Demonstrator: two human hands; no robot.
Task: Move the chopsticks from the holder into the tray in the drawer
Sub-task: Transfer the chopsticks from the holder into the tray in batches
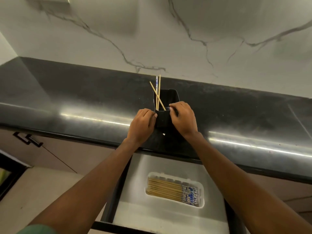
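Note:
A black box-shaped holder (168, 97) stands on the dark counter near its front edge. Three chopsticks (157, 92) lean out of its left side, pale wood, one with a blue-and-white end. My left hand (142, 123) grips the holder's left near corner. My right hand (183, 118) grips its right near corner, fingertips over the rim. Below, in the open drawer (135, 208), a white tray (201, 195) holds several chopsticks (168, 189) laid side by side, patterned ends to the right.
The glossy black counter (84, 105) runs across the view under a white marbled wall (152, 31). A cupboard door with a black handle (28, 139) is at the left. The drawer's dark frame (111, 200) sits between my forearms.

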